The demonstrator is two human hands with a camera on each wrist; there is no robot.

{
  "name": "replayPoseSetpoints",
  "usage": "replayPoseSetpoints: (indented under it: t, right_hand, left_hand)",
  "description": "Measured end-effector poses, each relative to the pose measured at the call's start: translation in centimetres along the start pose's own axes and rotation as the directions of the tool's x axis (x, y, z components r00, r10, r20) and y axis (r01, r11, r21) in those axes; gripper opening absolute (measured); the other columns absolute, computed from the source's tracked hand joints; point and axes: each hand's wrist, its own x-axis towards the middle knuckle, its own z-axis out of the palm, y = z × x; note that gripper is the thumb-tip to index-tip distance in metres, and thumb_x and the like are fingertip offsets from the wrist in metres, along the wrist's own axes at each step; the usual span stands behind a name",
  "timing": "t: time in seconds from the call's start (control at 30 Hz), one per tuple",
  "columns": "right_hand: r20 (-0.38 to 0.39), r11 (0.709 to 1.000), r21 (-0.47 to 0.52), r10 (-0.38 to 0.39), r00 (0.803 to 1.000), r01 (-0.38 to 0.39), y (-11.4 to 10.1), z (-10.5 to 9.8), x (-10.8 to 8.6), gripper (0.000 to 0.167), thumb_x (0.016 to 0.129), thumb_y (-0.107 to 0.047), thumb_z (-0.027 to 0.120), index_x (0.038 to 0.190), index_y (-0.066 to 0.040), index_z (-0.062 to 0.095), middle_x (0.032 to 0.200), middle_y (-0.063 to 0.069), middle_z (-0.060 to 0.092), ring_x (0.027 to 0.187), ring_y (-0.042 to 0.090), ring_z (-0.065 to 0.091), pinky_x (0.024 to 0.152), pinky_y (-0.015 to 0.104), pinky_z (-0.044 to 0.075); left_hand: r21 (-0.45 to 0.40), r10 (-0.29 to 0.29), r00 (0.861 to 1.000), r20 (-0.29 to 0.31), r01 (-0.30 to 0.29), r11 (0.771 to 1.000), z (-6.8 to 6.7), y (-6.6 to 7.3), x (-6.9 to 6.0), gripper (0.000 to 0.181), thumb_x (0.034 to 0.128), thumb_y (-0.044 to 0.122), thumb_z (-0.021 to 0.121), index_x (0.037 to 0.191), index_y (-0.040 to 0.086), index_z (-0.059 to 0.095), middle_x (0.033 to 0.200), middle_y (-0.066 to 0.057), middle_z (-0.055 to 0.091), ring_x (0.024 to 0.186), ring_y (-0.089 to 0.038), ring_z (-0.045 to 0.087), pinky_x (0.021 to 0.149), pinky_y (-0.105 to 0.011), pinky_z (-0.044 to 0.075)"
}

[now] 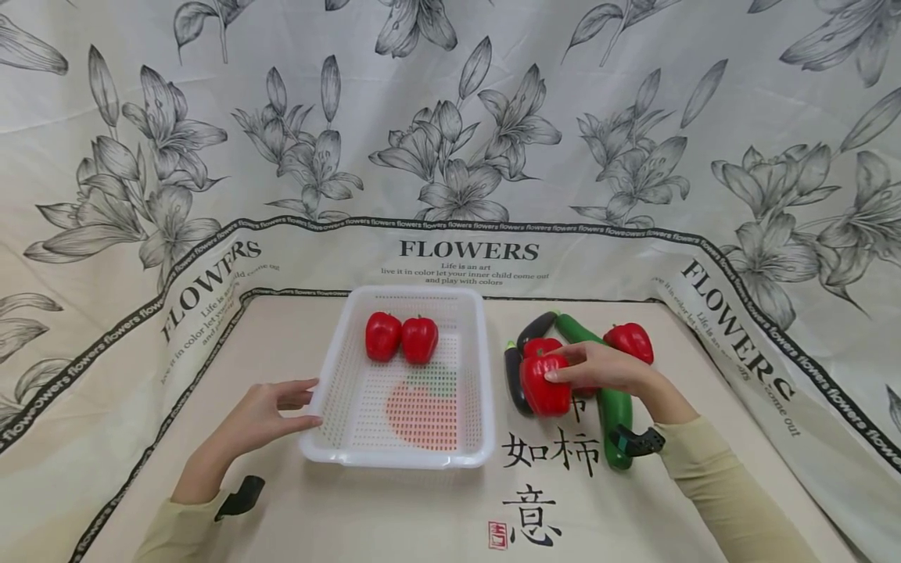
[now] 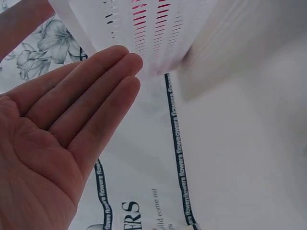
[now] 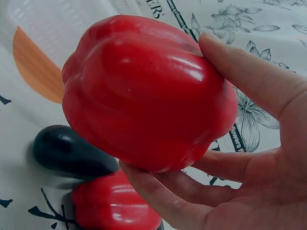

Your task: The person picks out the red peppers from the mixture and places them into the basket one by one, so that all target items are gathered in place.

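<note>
at three o'clock of the white basket (image 1: 394,457), the right hand (image 1: 598,366) pinches a red pepper (image 1: 542,395), seemingly the pick-up step, next needing a nine-o'clock carry, with the left hand (image 1: 262,416) straight-fingered at the basket's nine.

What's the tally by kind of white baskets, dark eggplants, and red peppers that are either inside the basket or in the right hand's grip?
White basket: 1
Dark eggplants: 2
Red peppers: 3 (2 inside the basket, 1 in the grip of the right hand)
Total: 6
</note>
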Motion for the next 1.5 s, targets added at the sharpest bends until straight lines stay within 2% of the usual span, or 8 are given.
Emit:
replayPoseSetpoints:
  t: [0.27,0.73,0.9,1.27,1.5]
  right_hand:
    - [0.020,0.999,-0.028,-0.015,1.000,0.016,-1.6,-0.2,0.6,0.080,0.081,-0.045,0.070,0.141,-0.003,0.039,0.129,0.016,0.054,0.115,0.031,0.053,0.094,0.051,0.050]
    - [-0.032,0.991,-0.137,0.001,0.999,-0.005,-4.0,-0.3,1.6,0.091,0.072,-0.059,0.072,0.141,-0.010,0.040,0.131,0.016,0.052,0.119,0.035,0.048,0.093,0.055,0.048]
    - [-0.006,0.994,-0.112,-0.013,1.000,0.012,-4.5,-0.3,2.4,0.087,0.072,-0.058,0.073,0.140,-0.011,0.043,0.132,0.015,0.052,0.119,0.034,0.049,0.093,0.053,0.049]
    - [0.023,0.996,-0.074,-0.045,0.999,0.047,-6.0,0.3,3.7,0.080,0.075,-0.055,0.072,0.138,-0.011,0.047,0.126,0.012,0.058,0.115,0.030,0.055,0.100,0.055,0.043]
    - [0.035,0.997,-0.046,-0.063,0.997,0.065,-6.8,0.7,4.4,0.079,0.075,-0.052,0.073,0.137,-0.010,0.047,0.123,0.011,0.059,0.112,0.028,0.056,0.099,0.051,0.046]
  left_hand:
    - [-0.002,0.003,1.000,0.007,-0.003,1.000,0.0,0.0,0.1,0.068,0.0749,0.038,0.079,0.127,0.000,0.058,0.110,-0.018,0.069,0.099,-0.035,0.067,0.081,-0.048,0.056]
    - [-0.001,-0.005,1.000,0.005,0.005,1.000,0.2,-0.2,0.2,0.069,0.0745,0.041,0.079,0.128,0.001,0.058,0.111,-0.018,0.069,0.100,-0.034,0.067,0.083,-0.048,0.056]
    - [-0.004,-0.009,1.000,0.006,0.009,1.000,0.2,-0.3,0.2,0.068,0.0748,0.040,0.079,0.128,0.002,0.058,0.111,-0.017,0.069,0.100,-0.034,0.067,0.083,-0.047,0.056]
    - [-0.004,-0.014,1.000,0.012,0.014,1.000,0.2,-0.1,0.2,0.068,0.0752,0.038,0.079,0.128,0.001,0.057,0.111,-0.017,0.068,0.100,-0.033,0.067,0.083,-0.048,0.056]
    - [-0.004,-0.014,1.000,0.014,0.014,1.000,0.1,-0.1,0.2,0.068,0.0753,0.038,0.079,0.128,0.002,0.058,0.112,-0.017,0.068,0.100,-0.033,0.067,0.083,-0.047,0.056]
